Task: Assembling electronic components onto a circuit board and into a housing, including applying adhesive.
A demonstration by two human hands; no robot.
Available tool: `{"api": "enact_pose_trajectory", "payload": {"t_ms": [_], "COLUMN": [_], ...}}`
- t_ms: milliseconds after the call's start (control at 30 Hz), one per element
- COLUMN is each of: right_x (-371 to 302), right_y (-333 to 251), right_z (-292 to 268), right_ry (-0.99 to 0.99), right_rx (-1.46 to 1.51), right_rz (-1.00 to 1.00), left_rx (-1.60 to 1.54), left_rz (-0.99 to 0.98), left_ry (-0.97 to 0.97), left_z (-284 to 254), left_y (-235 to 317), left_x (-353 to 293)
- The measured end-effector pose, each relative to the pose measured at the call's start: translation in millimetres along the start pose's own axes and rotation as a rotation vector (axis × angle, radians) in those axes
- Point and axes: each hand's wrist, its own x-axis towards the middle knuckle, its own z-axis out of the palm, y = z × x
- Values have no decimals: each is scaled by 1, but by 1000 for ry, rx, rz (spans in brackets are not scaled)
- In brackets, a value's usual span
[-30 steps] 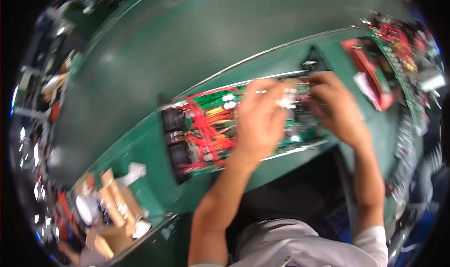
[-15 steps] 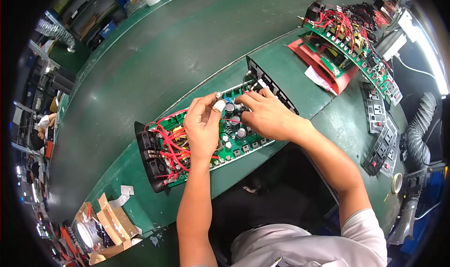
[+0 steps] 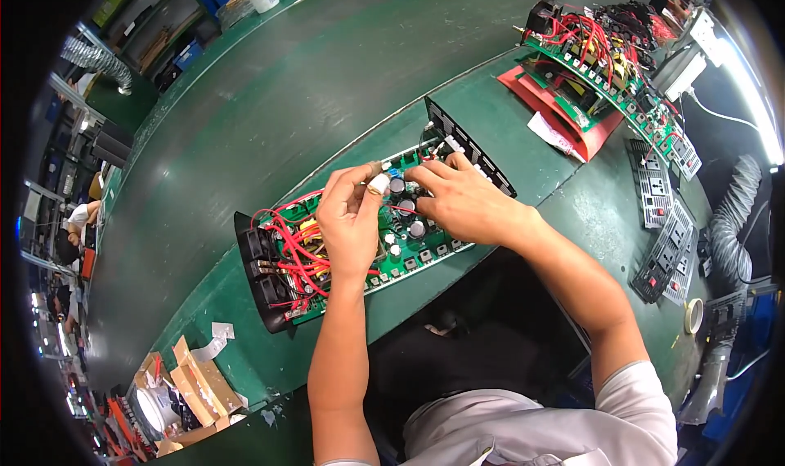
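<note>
In front of me on the green bench lies an opened power inverter's circuit board (image 3: 392,278), with red wires, round capacitors and a black fan panel (image 3: 266,274) at its left end. A slotted black end panel (image 3: 474,151) stands at its right end. My left hand (image 3: 350,229) is over the middle of the board, thumb and index finger drawn together, a white covering on the thumb tip. My right hand (image 3: 470,204) reaches in from the right with bent fingers by the capacitors, beside small blue parts. What either hand pinches is too small or hidden.
More wired boards (image 3: 605,82) rest on a red support at the far right. Loose socket panels (image 3: 666,253) and a tape roll (image 3: 693,315) lie to the right. An opened cardboard box (image 3: 200,384) stands at the near left. A flexible duct (image 3: 730,221) hangs beyond the right edge.
Both hands keep nearly the same pose at the board. The whole view has shifted slightly, and the fingers have moved only a little.
</note>
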Motion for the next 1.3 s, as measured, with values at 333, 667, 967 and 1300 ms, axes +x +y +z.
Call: {"api": "enact_pose_trajectory", "payload": {"t_ms": [333,667,967,1300], "right_x": [-2,1,1,-2], "right_y": [1,-2,-8,13], "right_z": [2,4,6,-44], "right_ry": [23,10,87,348], "right_rx": [17,-23,-58,919], "right_rz": [-12,0,22,542], "left_rx": [-26,-16,28,404], "left_rz": [5,-32,40,179], "left_ry": [-9,-30,-44,-182], "left_z": [2,1,5,10], "left_y": [2,4,3,19], "left_x": [-1,0,-1,-7]}}
